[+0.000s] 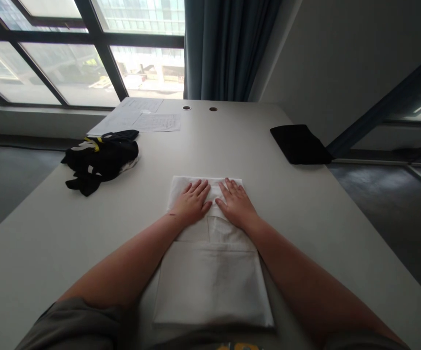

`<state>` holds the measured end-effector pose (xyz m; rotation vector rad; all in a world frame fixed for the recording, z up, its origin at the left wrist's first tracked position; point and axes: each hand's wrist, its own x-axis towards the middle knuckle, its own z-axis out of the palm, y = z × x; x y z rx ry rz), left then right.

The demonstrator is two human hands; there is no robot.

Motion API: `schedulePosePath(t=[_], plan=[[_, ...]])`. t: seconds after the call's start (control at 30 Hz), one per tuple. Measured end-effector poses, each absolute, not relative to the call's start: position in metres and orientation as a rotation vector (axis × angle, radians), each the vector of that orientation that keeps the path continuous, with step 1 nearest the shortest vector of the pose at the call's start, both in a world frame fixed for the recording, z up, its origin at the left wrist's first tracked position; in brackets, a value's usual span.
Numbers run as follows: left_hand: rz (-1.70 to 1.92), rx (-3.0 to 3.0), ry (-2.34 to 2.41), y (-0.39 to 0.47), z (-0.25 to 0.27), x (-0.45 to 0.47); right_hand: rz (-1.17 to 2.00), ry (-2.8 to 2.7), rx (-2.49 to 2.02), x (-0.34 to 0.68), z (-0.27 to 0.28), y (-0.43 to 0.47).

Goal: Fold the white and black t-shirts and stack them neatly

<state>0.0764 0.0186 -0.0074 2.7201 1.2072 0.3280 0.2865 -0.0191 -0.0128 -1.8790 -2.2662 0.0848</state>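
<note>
A white cloth garment [210,282], folded into a long rectangle, lies flat on the table in front of me. Its near part is folded over in a wide panel, and its kind is hard to make out. My left hand [193,201] lies palm down on the far left part of the cloth, fingers stretched out. Beside it my right hand [236,201] presses flat on the far right part, fingers spread a little. The thumbs point toward each other with a small gap between them. Neither hand grasps the cloth.
The white table [305,243] reaches to a window and a blue curtain [228,48]. A heap of black clothing [104,158] with yellow bits lies at the left. Printed papers [159,122] lie at the far left. A folded black cloth [300,144] rests by the right edge.
</note>
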Motion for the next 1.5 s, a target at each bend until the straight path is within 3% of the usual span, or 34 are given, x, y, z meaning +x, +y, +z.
schedulePosePath(t=[0.33,0.73,1.03,1.3,1.5], plan=[[0.468,2.444,1.670,0.026,-0.012,0.052,0.090,-2.121,-2.032,0.301,-0.017,-0.010],[0.610,2.424,1.135,0.024,-0.013,0.004,0.203,-1.869,-1.819,0.328,-0.021,-0.028],[0.835,2.468,1.156,-0.062,0.005,-0.027,0.147,-1.692,-1.445,0.337,-0.004,-0.116],[0.463,2.793,0.515,-0.175,0.032,-0.018,0.549,-2.360,-1.016,0.304,0.022,-0.221],[0.331,2.739,0.622,-0.178,0.025,-0.021,0.590,-2.443,-1.106,0.298,0.018,-0.236]])
